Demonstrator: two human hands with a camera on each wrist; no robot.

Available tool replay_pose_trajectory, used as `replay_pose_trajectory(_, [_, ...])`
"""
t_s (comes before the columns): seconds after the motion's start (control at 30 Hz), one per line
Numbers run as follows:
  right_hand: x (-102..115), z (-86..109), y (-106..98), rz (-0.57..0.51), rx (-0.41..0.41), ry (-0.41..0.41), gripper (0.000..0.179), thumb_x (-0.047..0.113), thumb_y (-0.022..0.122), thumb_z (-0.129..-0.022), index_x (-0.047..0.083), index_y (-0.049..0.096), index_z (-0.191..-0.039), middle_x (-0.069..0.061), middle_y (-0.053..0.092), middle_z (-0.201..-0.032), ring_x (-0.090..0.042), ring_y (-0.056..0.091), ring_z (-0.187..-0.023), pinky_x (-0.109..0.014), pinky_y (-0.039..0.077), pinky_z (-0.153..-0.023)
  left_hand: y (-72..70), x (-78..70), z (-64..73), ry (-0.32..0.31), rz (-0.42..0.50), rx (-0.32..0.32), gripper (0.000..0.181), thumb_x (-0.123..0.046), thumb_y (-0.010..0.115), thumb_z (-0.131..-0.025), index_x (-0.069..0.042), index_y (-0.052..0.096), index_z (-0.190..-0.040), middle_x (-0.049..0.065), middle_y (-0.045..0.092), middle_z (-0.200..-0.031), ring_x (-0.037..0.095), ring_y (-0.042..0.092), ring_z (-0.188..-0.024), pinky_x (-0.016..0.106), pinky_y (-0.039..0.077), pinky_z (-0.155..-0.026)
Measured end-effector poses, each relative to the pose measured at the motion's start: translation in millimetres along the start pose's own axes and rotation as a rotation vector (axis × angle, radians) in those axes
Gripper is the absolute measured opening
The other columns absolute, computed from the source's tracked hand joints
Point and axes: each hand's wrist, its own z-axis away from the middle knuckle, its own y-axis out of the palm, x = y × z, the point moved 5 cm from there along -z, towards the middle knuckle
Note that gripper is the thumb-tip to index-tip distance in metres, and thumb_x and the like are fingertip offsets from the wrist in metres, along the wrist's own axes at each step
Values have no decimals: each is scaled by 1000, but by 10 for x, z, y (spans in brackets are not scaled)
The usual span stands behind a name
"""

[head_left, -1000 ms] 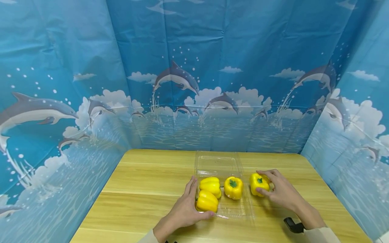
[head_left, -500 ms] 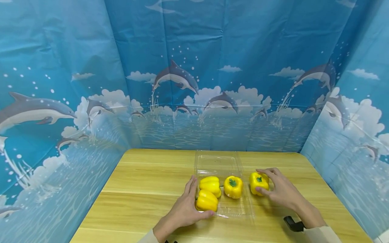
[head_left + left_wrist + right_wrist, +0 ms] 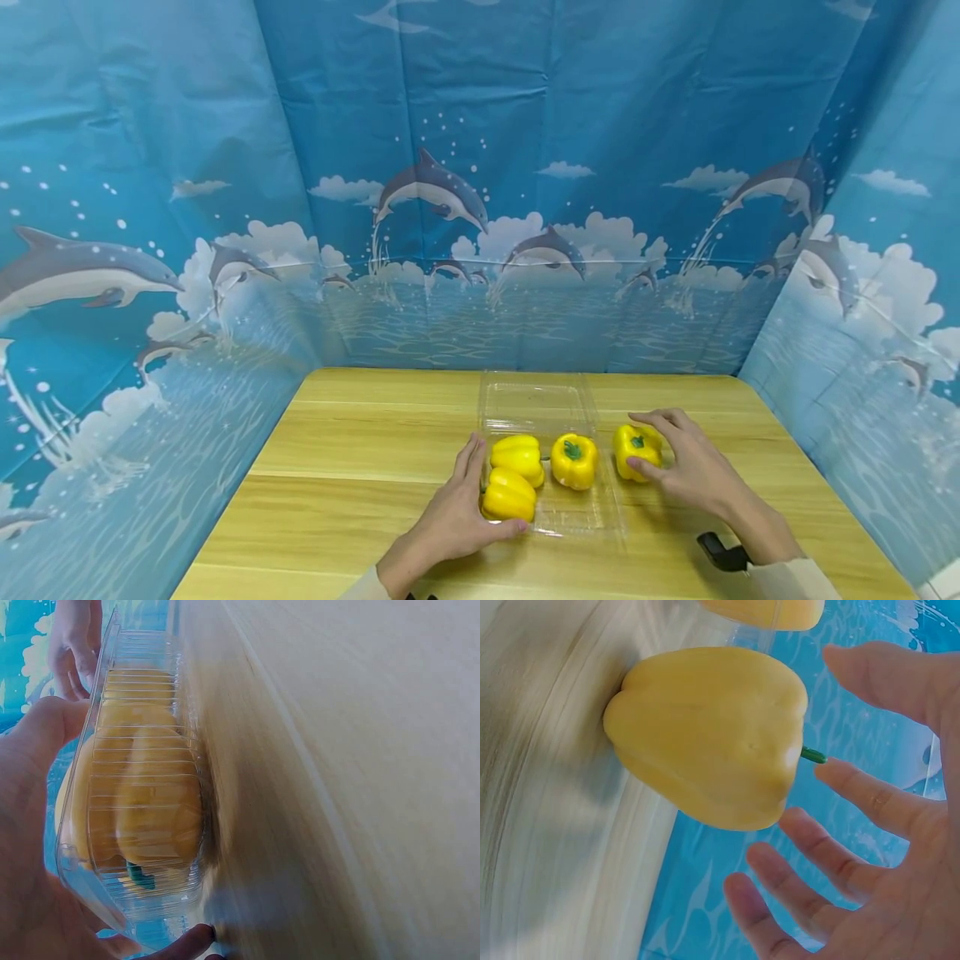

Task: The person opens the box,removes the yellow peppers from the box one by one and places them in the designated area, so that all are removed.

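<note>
A hinged clear plastic box (image 3: 558,521) lies on the table with its lid laid back, holding three yellow bell peppers. Two of them lie on their sides at its left, the front bell pepper (image 3: 510,496) and the back bell pepper (image 3: 519,457); an upright bell pepper (image 3: 574,462) is at the right. Along the box's left and near sides rests my left hand (image 3: 453,512), fingers extended, thumb at the near rim. Another yellow bell pepper (image 3: 712,735) stands on the table right of the box. Around it my right hand (image 3: 693,462) is spread, thumb in front, fingertips close by its stem side.
The clear lid (image 3: 536,404) lies flat toward the back of the wooden table (image 3: 360,467). Blue dolphin-print curtains (image 3: 480,325) enclose the back and both sides. A black device (image 3: 722,552) is at the right wrist.
My right hand has loosened: its fingertips have lifted slightly away from the right-hand bell pepper, which stays standing. The left hand keeps its place by the box. The head view has shifted slightly.
</note>
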Motion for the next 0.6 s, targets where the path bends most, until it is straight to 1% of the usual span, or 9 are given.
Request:
replay_pose_trajectory(0.37, [133, -2, -61, 12, -39, -41, 72, 38, 93, -102, 11, 66, -162, -27, 62, -159, -55, 65, -140, -81, 59, -104, 15, 10, 9, -5, 7, -4, 140, -80, 84, -92, -11, 10, -189, 13, 3, -199, 52, 54, -164, 72, 57, -123])
replay_pose_trajectory(0.6, [220, -23, -91, 23, -53, -67, 73, 38, 94, -101, 12, 66, -163, -27, 61, -162, -56, 62, -142, -81, 57, -105, 23, 41, -28, -7, 1, -6, 140, -81, 84, -92, -12, 10, -189, 12, 3, -199, 52, 54, -164, 72, 56, -124])
